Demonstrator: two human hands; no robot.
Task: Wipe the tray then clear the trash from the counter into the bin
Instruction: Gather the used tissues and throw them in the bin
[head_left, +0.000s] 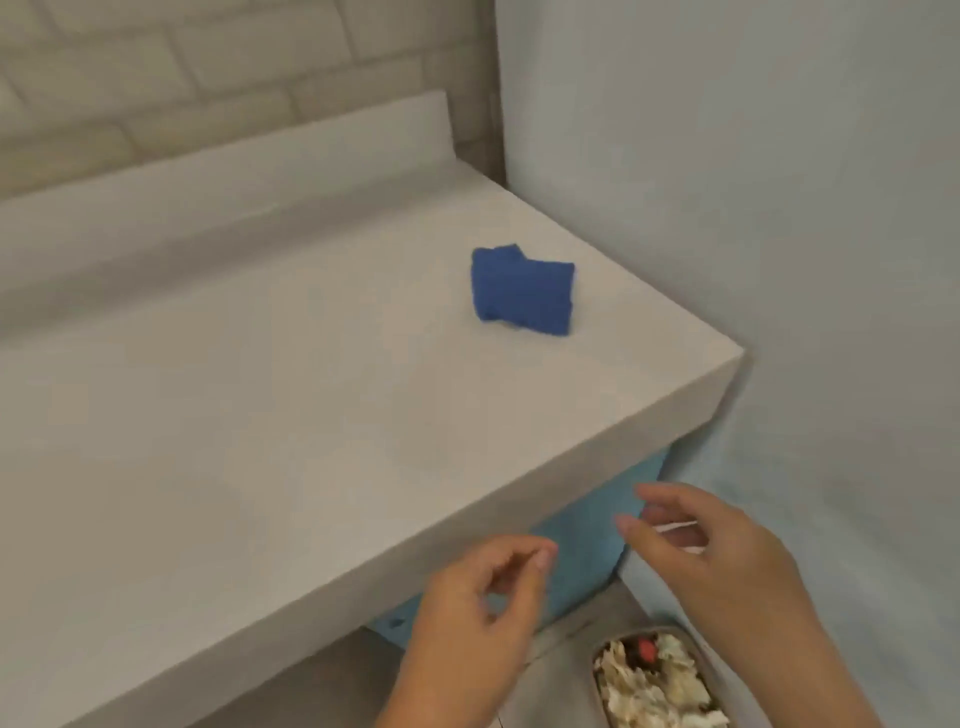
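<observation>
A folded blue cloth (522, 291) lies on the pale counter (260, 441), near its right end. Below the counter's front edge, my left hand (478, 618) hangs with loosely curled fingers and holds nothing. My right hand (711, 551) is beside it, to the right, fingers relaxed and spread, also holding nothing. Both hands are over the floor in front of the counter. At the bottom right stands the bin (660, 680), its rim grey, filled with crumpled white paper and a small red scrap. No tray shows in this view.
A light blue wall (779, 208) closes off the counter's right end. A blue cabinet front (587, 545) sits under the counter's overhang. A low backsplash (234, 171) and a tiled wall run along the back.
</observation>
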